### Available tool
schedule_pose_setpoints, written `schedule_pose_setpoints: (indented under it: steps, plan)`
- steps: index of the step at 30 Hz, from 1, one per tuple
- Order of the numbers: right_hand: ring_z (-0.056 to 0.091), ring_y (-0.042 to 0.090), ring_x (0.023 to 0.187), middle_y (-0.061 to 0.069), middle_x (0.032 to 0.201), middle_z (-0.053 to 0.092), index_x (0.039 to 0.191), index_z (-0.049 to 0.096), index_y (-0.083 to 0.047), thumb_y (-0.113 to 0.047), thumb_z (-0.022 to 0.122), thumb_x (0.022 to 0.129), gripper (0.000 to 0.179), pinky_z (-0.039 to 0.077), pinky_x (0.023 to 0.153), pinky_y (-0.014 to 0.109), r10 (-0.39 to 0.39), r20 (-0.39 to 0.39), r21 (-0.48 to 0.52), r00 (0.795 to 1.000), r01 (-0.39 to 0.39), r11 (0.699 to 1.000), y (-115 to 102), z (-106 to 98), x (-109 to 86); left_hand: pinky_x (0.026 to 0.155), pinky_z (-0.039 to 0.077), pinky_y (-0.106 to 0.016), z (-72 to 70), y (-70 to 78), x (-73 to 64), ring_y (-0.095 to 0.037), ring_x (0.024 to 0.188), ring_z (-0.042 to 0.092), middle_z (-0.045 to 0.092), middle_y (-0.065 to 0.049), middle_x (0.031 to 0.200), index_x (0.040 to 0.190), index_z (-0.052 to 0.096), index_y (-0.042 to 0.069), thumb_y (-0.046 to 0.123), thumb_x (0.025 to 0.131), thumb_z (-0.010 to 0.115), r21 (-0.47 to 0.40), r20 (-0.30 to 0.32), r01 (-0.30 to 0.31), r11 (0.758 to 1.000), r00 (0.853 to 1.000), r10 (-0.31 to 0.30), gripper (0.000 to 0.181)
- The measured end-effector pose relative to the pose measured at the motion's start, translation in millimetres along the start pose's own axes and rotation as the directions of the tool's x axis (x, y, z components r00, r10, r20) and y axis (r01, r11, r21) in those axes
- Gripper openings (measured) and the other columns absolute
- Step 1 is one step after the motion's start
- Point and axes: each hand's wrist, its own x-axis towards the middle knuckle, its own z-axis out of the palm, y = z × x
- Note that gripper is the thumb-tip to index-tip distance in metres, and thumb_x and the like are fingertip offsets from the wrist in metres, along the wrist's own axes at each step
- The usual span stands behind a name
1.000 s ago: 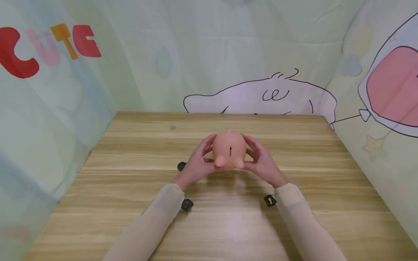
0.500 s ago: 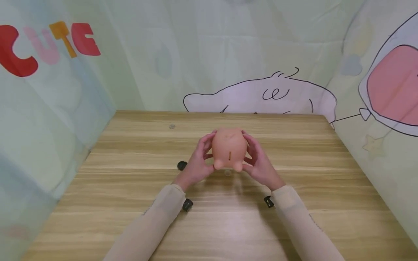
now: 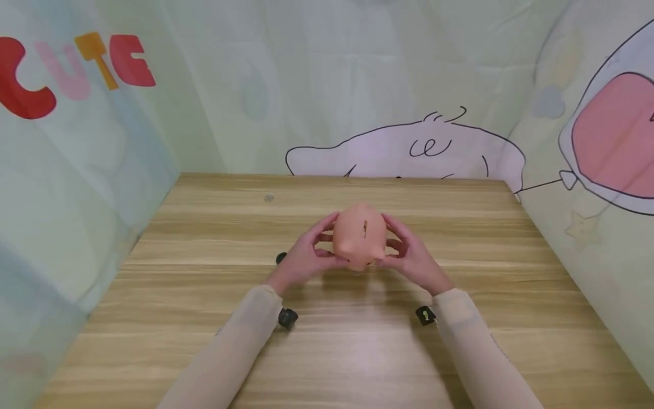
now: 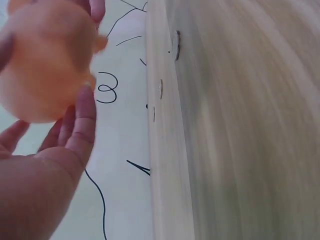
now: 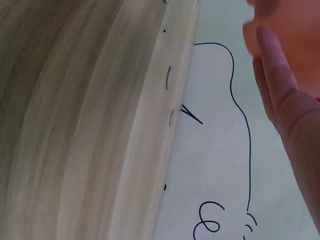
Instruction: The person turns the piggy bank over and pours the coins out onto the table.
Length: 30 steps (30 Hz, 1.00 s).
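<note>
A pink piggy bank (image 3: 357, 233) with a coin slot on top is held up over the wooden table, its snout tipped toward me. My left hand (image 3: 302, 258) grips one side, thumb near the snout end and fingers round the flank. On the opposite side, my right hand (image 3: 416, 261) holds it the same way. In the left wrist view, fingers curl around the blurred piggy bank (image 4: 42, 65); the right wrist view shows only part of it. A coin (image 3: 356, 274) on the table peeks out just below the snout, mostly hidden.
Another coin (image 3: 269, 198) lies toward the back left of the table (image 3: 337, 352). Black wrist cameras (image 3: 425, 315) sit at both sleeves. A small black item (image 3: 281, 258) shows beside the left wrist. Printed cloth walls (image 3: 225, 113) enclose the back and sides.
The piggy bank first tipped away, showing its slot lower, then tilted back toward me, so the slot sits higher and the snout shows. The coin below is more covered than half a second ago.
</note>
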Motion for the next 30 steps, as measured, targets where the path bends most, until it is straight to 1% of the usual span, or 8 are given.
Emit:
schedule_pose_setpoints:
  steps: [5, 10, 14, 19, 23, 25, 27, 30]
  plan:
    - [0.059, 0.039, 0.115, 0.019, 0.148, 0.04, 0.155, 0.033, -0.014, -0.008, 0.071, 0.093, 0.073, 0.055, 0.085, 0.046, 0.149, 0.007, 0.014, 0.989, -0.149, 0.989, -1.0, -1.3, 1.0, 0.078, 0.054, -0.036, -1.5, 2.7, 0.3, -0.025, 0.1, 0.059, 0.06, -0.009, 0.115, 0.151, 0.04, 0.026, 0.033, 0.088, 0.077, 0.111, -0.032, 0.108, 0.988, 0.994, -0.105, 0.073]
    - [0.067, 0.034, 0.097, 0.023, 0.125, 0.058, 0.145, 0.045, -0.003, -0.035, 0.055, 0.103, 0.054, 0.057, 0.075, 0.05, 0.263, 0.007, -0.007, 0.965, -0.263, 0.965, -4.2, 2.0, 3.8, 0.07, 0.051, -0.034, 6.2, 6.8, 4.5, -0.023, 0.082, 0.06, 0.064, -0.009, 0.091, 0.144, 0.049, 0.018, 0.055, 0.094, 0.061, 0.171, -0.122, 0.216, 0.961, 0.973, -0.196, 0.063]
    - [0.068, 0.031, 0.087, 0.018, 0.093, 0.069, 0.122, 0.059, 0.007, -0.05, 0.045, 0.103, 0.061, 0.058, 0.068, 0.049, 0.309, -0.018, -0.036, 0.951, -0.309, 0.95, -6.5, 9.5, 6.8, 0.069, 0.052, -0.033, 11.4, 10.9, 5.9, -0.021, 0.076, 0.062, 0.067, -0.007, 0.085, 0.128, 0.062, 0.01, 0.069, 0.091, 0.052, 0.192, -0.198, 0.291, 0.937, 0.947, -0.253, 0.071]
    - [0.064, 0.04, 0.08, 0.015, 0.077, 0.066, 0.098, 0.063, 0.004, -0.059, 0.038, 0.102, 0.067, 0.058, 0.062, 0.047, 0.352, -0.054, -0.094, 0.934, -0.356, 0.93, -6.7, 14.5, 10.2, 0.067, 0.05, -0.033, 14.3, 13.8, 4.2, -0.022, 0.074, 0.061, 0.066, -0.007, 0.081, 0.107, 0.069, 0.007, 0.076, 0.089, 0.045, 0.225, -0.239, 0.349, 0.91, 0.925, -0.296, 0.075]
    - [0.061, 0.033, 0.069, 0.015, 0.073, 0.063, 0.085, 0.063, -0.001, -0.067, 0.035, 0.099, 0.073, 0.056, 0.059, 0.041, 0.38, -0.058, -0.159, 0.923, -0.385, 0.909, -5.6, 11.5, 11.0, 0.069, 0.051, -0.033, 15.6, 14.1, 4.5, -0.021, 0.076, 0.061, 0.067, -0.006, 0.083, 0.112, 0.069, 0.007, 0.076, 0.089, 0.045, 0.22, -0.228, 0.351, 0.91, 0.926, -0.302, 0.077]
    - [0.06, 0.028, 0.068, 0.015, 0.075, 0.064, 0.094, 0.064, -0.001, -0.067, 0.036, 0.098, 0.072, 0.054, 0.057, 0.039, 0.385, -0.036, -0.158, 0.922, -0.386, 0.909, -4.8, 8.6, 10.8, 0.07, 0.051, -0.033, 15.8, 13.6, 4.9, -0.021, 0.077, 0.061, 0.067, -0.006, 0.086, 0.124, 0.065, 0.008, 0.075, 0.09, 0.046, 0.22, -0.209, 0.34, 0.914, 0.932, -0.296, 0.078]
    - [0.062, 0.031, 0.073, 0.016, 0.082, 0.065, 0.115, 0.062, -0.002, -0.065, 0.04, 0.098, 0.069, 0.054, 0.057, 0.037, 0.388, -0.008, -0.141, 0.921, -0.386, 0.912, -4.6, 5.2, 9.8, 0.071, 0.051, -0.034, 15.1, 13.3, 4.8, -0.021, 0.079, 0.061, 0.065, -0.006, 0.09, 0.136, 0.058, 0.011, 0.073, 0.091, 0.048, 0.217, -0.177, 0.318, 0.923, 0.943, -0.283, 0.077]
    - [0.063, 0.04, 0.085, 0.02, 0.099, 0.064, 0.147, 0.042, -0.011, -0.056, 0.05, 0.099, 0.067, 0.056, 0.059, 0.039, 0.38, 0.027, -0.107, 0.925, -0.375, 0.921, -5.1, -0.7, 7.9, 0.07, 0.052, -0.04, 12.4, 11.3, 3.8, -0.024, 0.082, 0.062, 0.06, -0.008, 0.099, 0.151, 0.042, 0.018, 0.063, 0.095, 0.053, 0.187, -0.115, 0.278, 0.942, 0.959, -0.26, 0.073]
